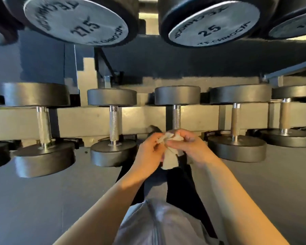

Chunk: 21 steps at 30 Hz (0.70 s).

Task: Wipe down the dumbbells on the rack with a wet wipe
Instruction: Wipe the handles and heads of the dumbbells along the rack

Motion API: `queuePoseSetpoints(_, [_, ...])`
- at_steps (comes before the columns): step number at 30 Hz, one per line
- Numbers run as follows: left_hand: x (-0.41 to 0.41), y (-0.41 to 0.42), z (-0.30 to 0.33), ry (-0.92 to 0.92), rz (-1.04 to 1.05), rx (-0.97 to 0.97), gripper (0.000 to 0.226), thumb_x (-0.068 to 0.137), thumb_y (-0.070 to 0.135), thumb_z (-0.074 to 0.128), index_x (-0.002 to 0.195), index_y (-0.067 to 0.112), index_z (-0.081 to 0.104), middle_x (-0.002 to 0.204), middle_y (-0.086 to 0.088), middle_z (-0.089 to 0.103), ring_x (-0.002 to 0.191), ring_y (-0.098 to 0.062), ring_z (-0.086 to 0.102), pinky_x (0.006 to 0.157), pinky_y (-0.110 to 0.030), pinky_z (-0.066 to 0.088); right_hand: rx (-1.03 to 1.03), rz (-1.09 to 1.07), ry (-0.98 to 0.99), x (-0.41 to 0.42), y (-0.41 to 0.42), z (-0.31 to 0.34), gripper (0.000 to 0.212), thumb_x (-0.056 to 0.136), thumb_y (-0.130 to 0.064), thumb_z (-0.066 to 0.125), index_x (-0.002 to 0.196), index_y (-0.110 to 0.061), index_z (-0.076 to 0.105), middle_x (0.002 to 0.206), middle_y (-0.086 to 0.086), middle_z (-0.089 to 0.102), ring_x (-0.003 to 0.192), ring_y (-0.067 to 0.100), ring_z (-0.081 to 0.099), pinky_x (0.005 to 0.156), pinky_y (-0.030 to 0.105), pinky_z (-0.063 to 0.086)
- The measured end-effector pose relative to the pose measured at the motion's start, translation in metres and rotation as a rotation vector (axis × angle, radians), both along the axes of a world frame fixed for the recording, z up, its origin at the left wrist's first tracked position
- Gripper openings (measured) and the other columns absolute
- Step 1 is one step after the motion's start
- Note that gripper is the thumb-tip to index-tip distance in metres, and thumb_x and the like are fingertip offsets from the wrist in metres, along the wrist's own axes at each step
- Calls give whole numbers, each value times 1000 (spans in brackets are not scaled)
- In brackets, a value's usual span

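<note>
A crumpled white wet wipe [170, 159] hangs between my two hands in front of the lower rack row. My left hand [149, 152] pinches its left side, and my right hand [187, 145] pinches its top with curled fingers. Directly behind my hands lies a black dumbbell [177, 95] with a knurled steel handle; its near head is hidden by my hands. Another dumbbell [113, 121] lies to its left. Neither hand touches a dumbbell.
More dumbbells lie along the lower rail [81, 121], at the far left [42, 128] and to the right [237, 124]. Overhead hang the upper row's heads marked 27.5 [76, 20] and 25 [212, 23]. Grey floor [42, 200] lies below, with my dark-clad legs [180, 184] there.
</note>
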<state>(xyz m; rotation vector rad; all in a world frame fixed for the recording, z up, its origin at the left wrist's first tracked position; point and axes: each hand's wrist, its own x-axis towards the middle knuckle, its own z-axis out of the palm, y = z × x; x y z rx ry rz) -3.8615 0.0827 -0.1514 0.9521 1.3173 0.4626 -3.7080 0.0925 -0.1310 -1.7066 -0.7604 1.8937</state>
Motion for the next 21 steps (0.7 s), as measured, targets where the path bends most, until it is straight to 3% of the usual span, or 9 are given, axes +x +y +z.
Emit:
queuePoseSetpoints(2, [5,-3,8,-139,142,-225,12,100,13,50,105,22,56,102,-12,68,89,-22,70,72,-39,60,-18,-99,3,-14,-6,5,24,68,-20,77,83,-6,63,82,10,65,75,19,60,71,32,48])
queuePoseSetpoints(4, [11,-3,11,-235,257,-449,17,102,19,47,117,15,54,111,-16,67,96,-29,69,71,-37,60,-19,-248,-30,-20,-9,7,18,79,-11,72,72,-6,56,72,11,57,63,14,55,61,23,46])
queuePoseSetpoints(6, [14,-3,11,-235,293,-541,23,104,25,42,122,18,55,112,-14,69,96,-28,70,72,-37,60,-21,-289,-50,-19,-13,7,17,85,-13,68,78,-2,57,73,13,52,61,15,49,53,17,41])
queuePoseSetpoints(10, [13,-6,13,-159,288,-515,23,103,30,44,112,19,62,107,-16,70,94,-27,70,78,-41,59,-94,-50,-53,-11,-15,13,69,81,-53,64,100,12,55,83,25,57,76,20,49,74,29,38])
queuePoseSetpoints(12, [13,-4,11,-192,300,-526,25,102,28,46,112,13,62,99,-16,70,86,-24,70,68,-33,59,-102,30,-106,-7,-14,13,58,92,-46,54,104,12,55,93,34,56,75,25,52,72,27,37])
queuePoseSetpoints(14, [16,1,10,-232,367,-542,27,102,24,46,117,6,59,91,-12,68,78,-20,69,60,-27,55,-72,126,-177,-3,-11,13,46,97,-36,49,92,9,59,81,24,56,72,24,51,64,21,37])
queuePoseSetpoints(16, [20,5,6,-208,394,-496,22,101,20,49,117,7,56,91,-9,65,76,-17,66,62,-29,55,36,227,-260,-1,-8,11,31,95,-26,55,85,1,65,76,9,60,70,13,52,64,19,38])
queuePoseSetpoints(18, [22,9,4,-158,322,-411,15,99,16,52,115,15,54,91,-3,64,81,-13,65,76,-34,54,146,134,-351,3,-5,5,6,87,-13,66,84,-13,71,78,-4,65,69,4,56,66,14,41])
queuePoseSetpoints(21, [20,11,-5,-42,198,-355,24,99,15,54,123,18,53,100,-1,64,92,-8,62,83,-27,49,176,-247,-436,20,2,-8,22,80,-2,71,80,-22,61,77,-10,60,67,-3,54,62,14,41])
